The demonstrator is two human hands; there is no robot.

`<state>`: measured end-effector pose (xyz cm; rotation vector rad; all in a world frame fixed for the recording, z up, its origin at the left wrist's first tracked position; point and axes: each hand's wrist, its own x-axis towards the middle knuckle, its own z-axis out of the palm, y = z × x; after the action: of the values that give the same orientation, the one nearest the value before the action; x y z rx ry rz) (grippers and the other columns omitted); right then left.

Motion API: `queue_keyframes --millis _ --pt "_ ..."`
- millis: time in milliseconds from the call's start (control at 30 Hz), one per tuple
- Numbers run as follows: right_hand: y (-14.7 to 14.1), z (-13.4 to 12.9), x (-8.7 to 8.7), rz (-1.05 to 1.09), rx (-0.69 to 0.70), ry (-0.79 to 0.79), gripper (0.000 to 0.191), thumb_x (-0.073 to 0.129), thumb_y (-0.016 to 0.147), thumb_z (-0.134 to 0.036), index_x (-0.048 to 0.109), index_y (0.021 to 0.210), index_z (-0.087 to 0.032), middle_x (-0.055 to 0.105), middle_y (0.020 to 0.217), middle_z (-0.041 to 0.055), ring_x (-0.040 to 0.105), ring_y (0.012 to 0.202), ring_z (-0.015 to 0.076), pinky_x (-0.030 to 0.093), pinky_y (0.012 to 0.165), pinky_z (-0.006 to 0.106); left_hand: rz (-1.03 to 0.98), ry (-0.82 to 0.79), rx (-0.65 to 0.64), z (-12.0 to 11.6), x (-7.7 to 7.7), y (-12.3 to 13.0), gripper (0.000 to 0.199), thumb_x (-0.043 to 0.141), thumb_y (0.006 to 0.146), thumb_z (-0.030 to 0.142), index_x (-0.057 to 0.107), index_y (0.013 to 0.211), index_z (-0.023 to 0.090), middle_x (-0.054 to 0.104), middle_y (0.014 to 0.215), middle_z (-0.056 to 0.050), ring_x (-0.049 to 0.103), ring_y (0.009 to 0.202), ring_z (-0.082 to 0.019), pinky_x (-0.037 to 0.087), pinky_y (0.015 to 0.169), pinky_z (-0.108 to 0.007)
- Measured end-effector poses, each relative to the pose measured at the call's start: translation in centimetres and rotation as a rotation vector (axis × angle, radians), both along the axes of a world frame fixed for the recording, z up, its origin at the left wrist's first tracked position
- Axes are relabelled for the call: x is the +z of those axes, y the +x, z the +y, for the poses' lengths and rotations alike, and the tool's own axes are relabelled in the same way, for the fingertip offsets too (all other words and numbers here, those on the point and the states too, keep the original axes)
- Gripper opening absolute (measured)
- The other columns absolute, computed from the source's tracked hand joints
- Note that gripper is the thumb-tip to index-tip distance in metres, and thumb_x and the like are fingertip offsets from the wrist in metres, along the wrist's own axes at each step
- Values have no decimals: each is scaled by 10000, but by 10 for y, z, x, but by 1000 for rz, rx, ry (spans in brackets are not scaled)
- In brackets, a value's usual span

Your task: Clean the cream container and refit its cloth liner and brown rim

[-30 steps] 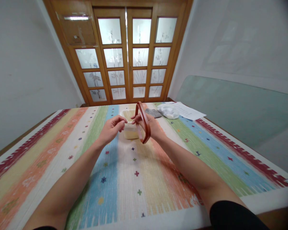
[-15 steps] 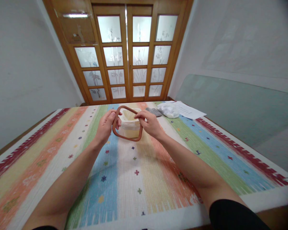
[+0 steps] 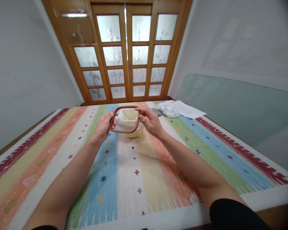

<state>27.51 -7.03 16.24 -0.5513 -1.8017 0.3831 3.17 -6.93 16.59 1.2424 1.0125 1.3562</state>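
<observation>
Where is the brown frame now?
The brown frame is just left of the head view's centre, held between the left hand and right hand, before the pale container.

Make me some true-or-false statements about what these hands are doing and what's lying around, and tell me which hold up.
1. The left hand and right hand both hold the brown frame. True.
2. The frame is a perfect circle. False: it is four-sided with rounded corners.
3. A white liner drapes over the yellow container. True.
4. Printed paper lies left of the container. False: it lies to the right.
5. The tablecloth has coloured stripes. True.
</observation>
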Motion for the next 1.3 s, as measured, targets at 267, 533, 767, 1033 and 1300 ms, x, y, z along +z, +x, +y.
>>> queue_keyframes --millis 267,533,767,1033,1300 --pt "15 8 3 -402 -102 413 383 672 966 -433 653 1322 -292 653 1163 96 619 1079 282 532 932 461 -64 18 70 12 -11 -4 307 652 869 437 628 997 159 656 626 16 495 425 -85 364 420 -191" --pt "44 47 -9 -615 -310 452 152 587 1009 -240 712 1094 -238 686 977 96 584 954 270 504 845 432 130 169 123 26 -28 1 437 604 935 434 555 1318 231 760 1019 -52 719 868 -199 576 781 -334" --pt "53 72 -37 -575 -396 388 168 600 989 -193 729 1081 -251 690 980 89 599 982 270 509 862 419 473 447 86 40 -49 -8 414 545 998 447 632 1358 262 658 1395 -76 552 1362 -298 398 1194 -543" --pt "53 72 -39 -566 -413 331 309 551 950 -116 706 1190 -234 673 1066 118 589 1066 299 516 929 453 642 601 34 43 -62 -5 490 460 1053 480 493 1518 330 506 1592 -59 421 1505 -266 266 1295 -549" --pt "50 74 -42 -559 -344 272 376 524 918 -92 679 1237 -215 667 1121 119 606 1090 290 505 970 452 716 719 210 38 -67 1 435 485 1055 437 541 1447 257 587 1475 -104 507 1396 -268 361 1215 -522"
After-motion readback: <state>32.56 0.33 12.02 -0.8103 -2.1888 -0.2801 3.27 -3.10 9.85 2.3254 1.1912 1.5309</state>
